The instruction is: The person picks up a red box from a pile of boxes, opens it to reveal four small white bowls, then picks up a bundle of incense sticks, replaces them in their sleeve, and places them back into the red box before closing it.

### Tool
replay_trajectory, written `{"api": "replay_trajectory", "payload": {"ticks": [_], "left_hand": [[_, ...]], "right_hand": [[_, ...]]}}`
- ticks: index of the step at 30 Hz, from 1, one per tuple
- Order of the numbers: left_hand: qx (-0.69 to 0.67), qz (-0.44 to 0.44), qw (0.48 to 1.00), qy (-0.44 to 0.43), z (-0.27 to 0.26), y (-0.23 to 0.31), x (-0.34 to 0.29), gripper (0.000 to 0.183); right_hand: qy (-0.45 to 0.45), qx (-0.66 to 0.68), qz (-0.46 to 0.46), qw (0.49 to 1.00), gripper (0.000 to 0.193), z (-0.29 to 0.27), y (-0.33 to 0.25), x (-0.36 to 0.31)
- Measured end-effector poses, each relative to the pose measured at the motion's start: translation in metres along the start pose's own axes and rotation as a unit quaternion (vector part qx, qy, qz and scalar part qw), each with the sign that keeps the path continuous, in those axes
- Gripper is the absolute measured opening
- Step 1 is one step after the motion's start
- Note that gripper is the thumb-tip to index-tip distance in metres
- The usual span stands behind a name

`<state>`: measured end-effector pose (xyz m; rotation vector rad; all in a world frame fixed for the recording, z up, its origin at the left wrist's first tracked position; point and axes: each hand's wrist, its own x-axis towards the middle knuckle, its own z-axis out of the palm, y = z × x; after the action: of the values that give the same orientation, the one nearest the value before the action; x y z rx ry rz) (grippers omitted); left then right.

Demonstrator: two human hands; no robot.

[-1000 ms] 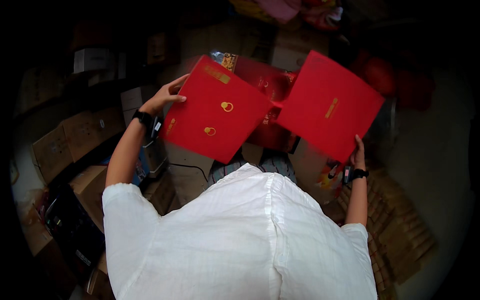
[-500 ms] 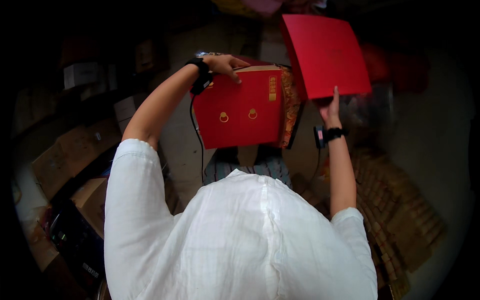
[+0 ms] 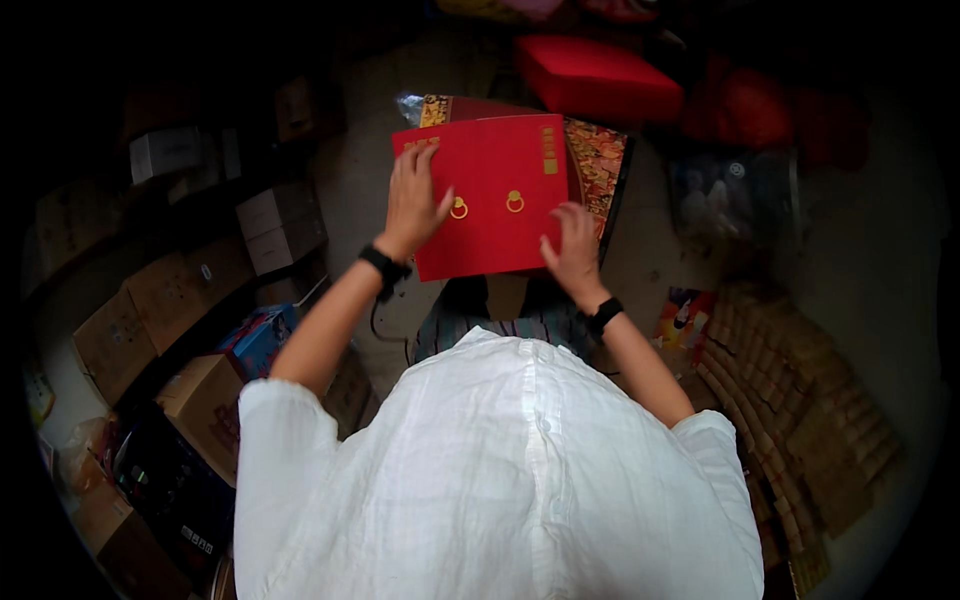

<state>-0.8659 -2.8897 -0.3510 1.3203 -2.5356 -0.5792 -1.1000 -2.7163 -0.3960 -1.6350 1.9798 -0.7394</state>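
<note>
and there it was, the red square piece (image 3: 488, 158) laid down over the patterned board (image 3: 600, 160), printed face up! the placing looked done, as far as one could judge: the piece covered the middle of the board, leaving a floral strip bare along the right edge and a sliver by the far left corner. squaring up looked unfinished, its sides running askew to the board's right edge.

to the hands! the left hand (image 3: 412, 208) lay spread over the left part of the piece, fingers splayed, gripping nothing. the right hand (image 3: 574, 254) sat at the right edge, loosely bent, a gap between thumb and fingers, no hold visible; whether it touched, one couldn't tell.

and what a look: flat, bright red, two gold ring motifs (image 3: 515, 203) side by side across the middle, a gold block (image 3: 549, 152) up in its far right corner, more gold half hidden under the left fingers. past the board's far edge, toward the right corner, sat a thick red box (image 3: 600, 78), no hand on it.
</note>
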Motion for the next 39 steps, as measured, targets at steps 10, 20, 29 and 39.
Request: {"api": "replay_trajectory", "payload": {"ticks": [10,20,29,39], "left_hand": [[0.008,-0.114,0.993,-0.035,0.05,0.013,-0.128,0.133],[0.042,-0.068,0.995,-0.065,0.054,0.0,-0.132,0.133],[0.033,-0.029,0.997,-0.067,0.045,-0.013,-0.133,0.127],[0.047,0.027,0.997,-0.052,0.048,-0.025,-0.135,0.104]], "right_hand": [[-0.128,-0.156,-0.176,0.964,0.064,0.063,-0.021,-0.03],[-0.145,-0.134,-0.185,0.963,0.071,0.06,-0.028,-0.018],[-0.128,-0.167,-0.214,0.954,0.065,0.057,-0.04,-0.018],[-0.125,-0.17,-0.237,0.948,0.047,0.06,-0.043,-0.019]]}}
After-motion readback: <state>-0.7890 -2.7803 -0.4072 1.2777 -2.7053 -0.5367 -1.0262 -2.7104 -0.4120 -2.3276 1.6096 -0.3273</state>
